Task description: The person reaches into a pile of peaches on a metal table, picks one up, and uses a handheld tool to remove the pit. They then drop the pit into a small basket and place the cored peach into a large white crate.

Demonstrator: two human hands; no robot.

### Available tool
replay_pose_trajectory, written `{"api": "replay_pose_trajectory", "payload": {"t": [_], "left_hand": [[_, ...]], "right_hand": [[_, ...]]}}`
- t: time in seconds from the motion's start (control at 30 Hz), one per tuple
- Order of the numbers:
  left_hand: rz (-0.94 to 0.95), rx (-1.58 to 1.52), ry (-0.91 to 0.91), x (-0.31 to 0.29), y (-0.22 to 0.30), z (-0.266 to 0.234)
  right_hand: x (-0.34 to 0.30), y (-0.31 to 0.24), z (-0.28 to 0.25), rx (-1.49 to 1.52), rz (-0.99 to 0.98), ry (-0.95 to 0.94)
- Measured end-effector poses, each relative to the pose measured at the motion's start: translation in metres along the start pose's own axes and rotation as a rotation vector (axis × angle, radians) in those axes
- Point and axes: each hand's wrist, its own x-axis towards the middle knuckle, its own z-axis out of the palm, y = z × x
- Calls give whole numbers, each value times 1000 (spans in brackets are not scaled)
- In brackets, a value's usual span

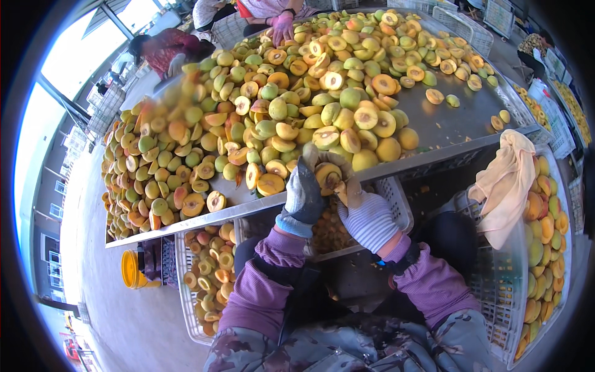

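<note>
In front of me, at the near edge of a metal table (446,121), my left hand (304,195) is closed around a halved peach (328,177), its cut face and brown pit cavity turned up. A grey-and-white glove with a blue cuff covers this hand. My right hand (369,214), in a striped white glove, has its fingers closed against the same half. Whatever is pinched in those fingers is too small and covered to make out. Many halved peaches (365,118), yellow, green and reddish, are heaped on the table just beyond both hands.
Below the table's edge, a white crate (396,201) sits under my hands. Another crate of peach halves (214,266) stands left, beside a yellow bucket (130,270). To the right, a cloth (508,180) hangs over a peach-filled crate (527,260). A co-worker's pink-gloved hand (282,28) reaches the pile.
</note>
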Motion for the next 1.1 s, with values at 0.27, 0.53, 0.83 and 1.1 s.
{"api": "replay_pose_trajectory", "payload": {"t": [0.27,0.53,0.83,1.1], "left_hand": [[-48,-331,176,0,2,3],[5,12,382,-7,-19,0],[19,-368,121,0,7,-15],[-338,-341,-108,10,-50,-37]], "right_hand": [[0,-10,9,129,-65,-32],[9,3,-16,-36,-139,-149],[15,-23,16,388,-14,-98],[20,-2,-15,158,101,-111]]}}
